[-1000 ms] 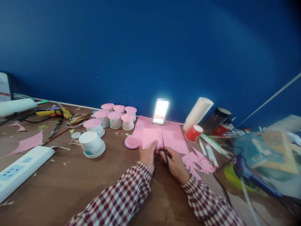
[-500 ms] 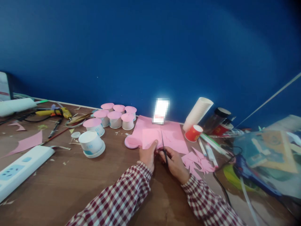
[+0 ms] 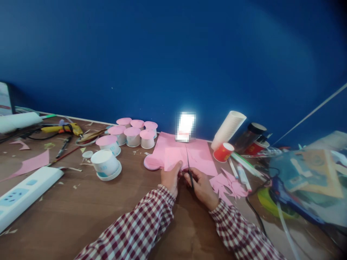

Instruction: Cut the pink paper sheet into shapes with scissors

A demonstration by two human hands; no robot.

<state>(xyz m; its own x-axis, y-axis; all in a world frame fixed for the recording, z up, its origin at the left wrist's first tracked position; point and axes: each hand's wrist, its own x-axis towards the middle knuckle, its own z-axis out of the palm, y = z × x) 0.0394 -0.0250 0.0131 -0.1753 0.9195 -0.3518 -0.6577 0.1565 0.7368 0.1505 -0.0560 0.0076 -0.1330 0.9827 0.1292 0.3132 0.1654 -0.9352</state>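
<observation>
My left hand pinches the near edge of a pink paper sheet held just above the brown table. My right hand is closed on a pair of dark scissors whose blades point away from me into the sheet. More pink paper lies flat under and behind the held sheet. Pink offcuts are scattered just right of my right hand. Both sleeves are red and white check.
Several white paper cups with pink lids stand at the back left, one upturned cup nearer. A cup stack, red cup, pens and dark jars sit right. A power strip and glue gun lie left. Blue glue gun far right.
Hands, scissors and paper have barely shifted; the view moved very slightly.
</observation>
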